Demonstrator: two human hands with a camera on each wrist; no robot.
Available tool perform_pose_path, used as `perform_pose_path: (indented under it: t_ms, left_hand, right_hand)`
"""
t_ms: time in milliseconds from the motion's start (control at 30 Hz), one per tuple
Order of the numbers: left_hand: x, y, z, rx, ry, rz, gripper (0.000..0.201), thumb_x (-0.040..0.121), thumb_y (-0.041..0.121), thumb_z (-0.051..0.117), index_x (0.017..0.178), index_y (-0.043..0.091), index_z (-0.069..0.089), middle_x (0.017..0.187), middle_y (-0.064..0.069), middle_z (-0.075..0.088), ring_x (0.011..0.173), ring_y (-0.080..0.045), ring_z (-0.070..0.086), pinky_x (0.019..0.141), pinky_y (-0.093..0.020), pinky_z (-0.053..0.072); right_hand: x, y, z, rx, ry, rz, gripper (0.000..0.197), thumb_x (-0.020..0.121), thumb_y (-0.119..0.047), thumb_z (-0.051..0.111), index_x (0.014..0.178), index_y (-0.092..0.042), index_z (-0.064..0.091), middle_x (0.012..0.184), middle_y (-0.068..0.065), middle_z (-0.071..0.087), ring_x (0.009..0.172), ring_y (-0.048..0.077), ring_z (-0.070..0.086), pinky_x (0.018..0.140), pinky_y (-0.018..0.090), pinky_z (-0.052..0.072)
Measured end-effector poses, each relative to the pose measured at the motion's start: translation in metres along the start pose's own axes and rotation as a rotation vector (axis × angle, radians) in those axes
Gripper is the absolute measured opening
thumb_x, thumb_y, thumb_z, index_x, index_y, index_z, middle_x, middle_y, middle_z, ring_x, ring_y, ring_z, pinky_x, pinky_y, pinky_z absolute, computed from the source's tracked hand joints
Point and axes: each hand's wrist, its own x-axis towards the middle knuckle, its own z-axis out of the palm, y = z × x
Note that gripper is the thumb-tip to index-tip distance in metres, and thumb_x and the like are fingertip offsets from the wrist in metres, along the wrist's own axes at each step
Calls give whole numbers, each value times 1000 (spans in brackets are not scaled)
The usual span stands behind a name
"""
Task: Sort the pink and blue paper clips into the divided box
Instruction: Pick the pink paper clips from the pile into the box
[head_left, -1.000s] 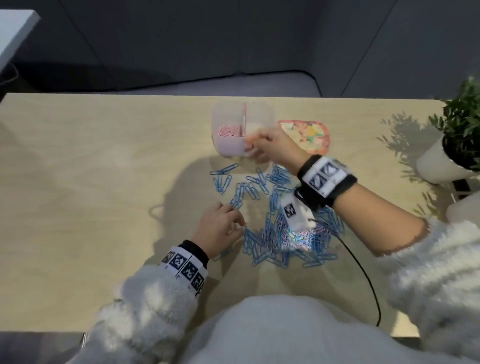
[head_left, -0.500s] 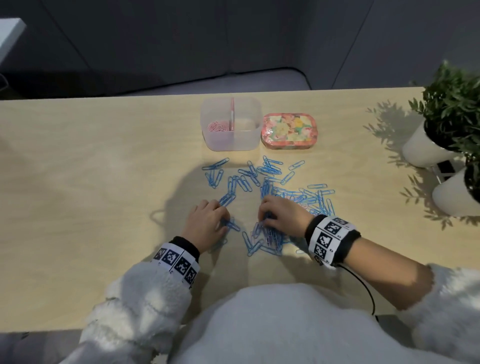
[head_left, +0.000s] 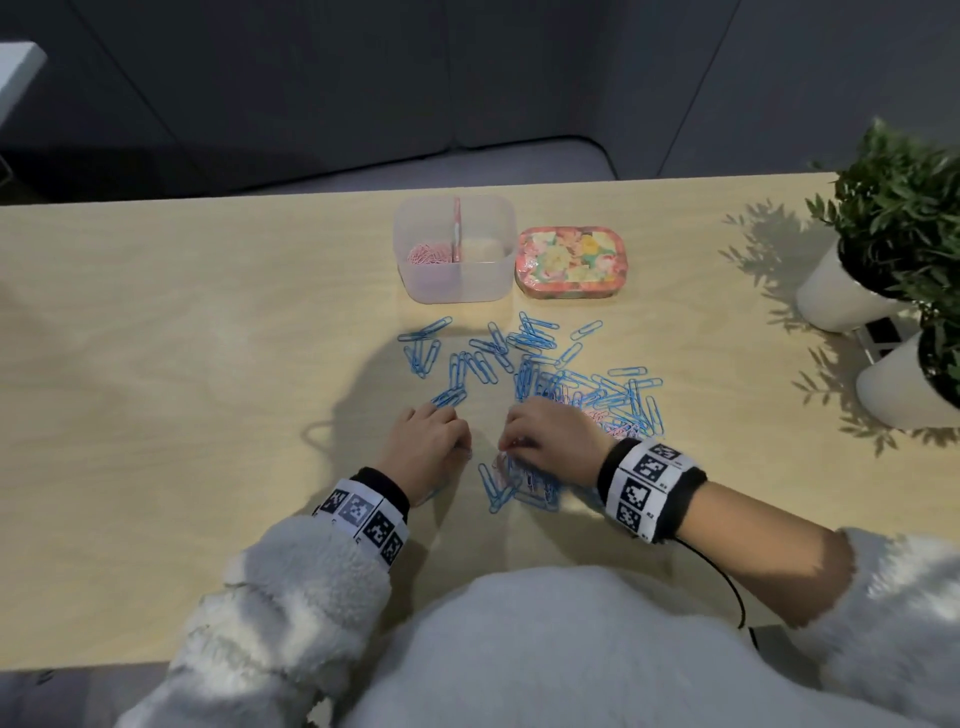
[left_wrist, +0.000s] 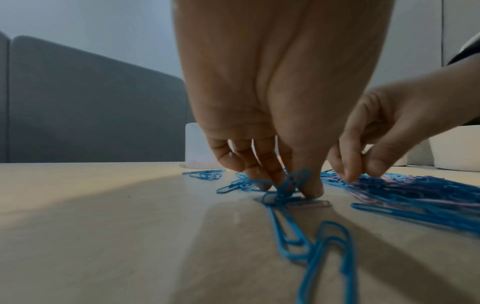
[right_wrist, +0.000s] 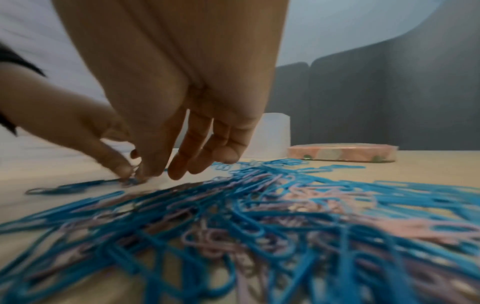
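Blue paper clips (head_left: 524, 358) lie scattered on the table, mixed with pink ones (right_wrist: 319, 197) near my right wrist. The clear divided box (head_left: 488, 283) stands behind them, with pink clips (head_left: 430, 254) in its left compartment. My left hand (head_left: 428, 441) rests at the pile's left edge. Its fingers (left_wrist: 262, 176) and thumb pinch a small bunch of blue clips (left_wrist: 296, 181), and a pink clip (left_wrist: 315, 203) lies by the thumb tip. My right hand (head_left: 545, 439) has thumb and forefinger (left_wrist: 348, 166) pinched on clips at the pile's edge. Blur hides their colour.
A floral tin lid (head_left: 571, 262) lies right of the box. Two white pots with green plants (head_left: 883, 249) stand at the table's right edge. A black cable (head_left: 727, 587) runs from my right wrist. The table's near edge is at my body.
One second ago my right hand was at the box; it has come back to the near part of the pile. My left hand has stayed at the pile's left edge.
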Motion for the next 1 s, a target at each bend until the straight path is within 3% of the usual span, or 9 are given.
perform_pose_path:
  t_ms: [133,300,467,600,667,767,833,933,1000]
  left_hand:
    - [0,-3,-4,-103,86,-51,14,91,30,50,96,22,61,104,3,63,102,-23,50,83,-33,33]
    - [5,-18,-11,-170,192,-164,14,91,26,51,96,20,63,102,2,66,101,-25,51,84,-35,32]
    - [1,-17,-9,-92,209,-81,12,83,23,63,93,19,67,99,-3,66,99,-30,54,81,-38,38]
    - [-7,-6,-3,-54,101,-4,15,83,32,61,93,21,66,100,-1,62,99,-27,53,81,-35,35]
    - [-8,-4,1,-42,28,-13,15,86,34,56,93,22,63,103,0,61,103,-25,51,83,-34,34]
    - [-7,-2,5,-61,-18,-51,16,88,31,54,93,18,61,104,-2,60,104,-26,50,85,-35,35]
    - [-5,0,3,-110,-20,-59,14,88,25,53,93,13,59,101,-6,61,101,-27,52,83,-35,36]
    - [-3,5,-4,-328,-15,-62,11,91,14,48,98,7,54,95,-9,63,91,-27,57,76,-34,38]
    - [-1,10,-8,-455,-67,-77,17,95,15,44,109,7,48,91,-5,58,83,-21,50,70,-29,34]
  right_hand:
    - [12,-11,4,-194,-86,-26,22,90,-24,51,106,-18,65,110,5,58,111,23,46,79,35,40]
    - [13,-6,3,-50,-46,73,14,90,-16,51,98,-9,59,108,8,53,106,24,49,79,37,42]
    - [4,15,-2,466,240,214,10,87,-3,49,90,-8,57,80,5,57,70,19,50,66,26,37]
    - [3,15,-5,900,186,434,27,87,1,37,72,-18,49,62,-1,49,42,6,47,39,18,33]
    - [3,10,-4,904,146,412,23,89,-5,44,70,-17,51,60,-2,48,46,8,45,44,21,33]
    - [4,6,4,554,82,227,9,87,-10,55,82,-10,62,67,-9,51,63,9,47,63,23,38]
    - [6,7,9,465,93,209,12,88,-7,53,91,-5,64,72,-7,54,67,7,49,64,18,37]
    - [5,12,7,586,176,265,15,86,0,51,94,-2,63,71,0,59,57,-2,53,61,14,40]
    - [2,17,6,489,186,245,12,84,-5,56,93,-4,65,75,3,61,65,10,54,66,21,41]
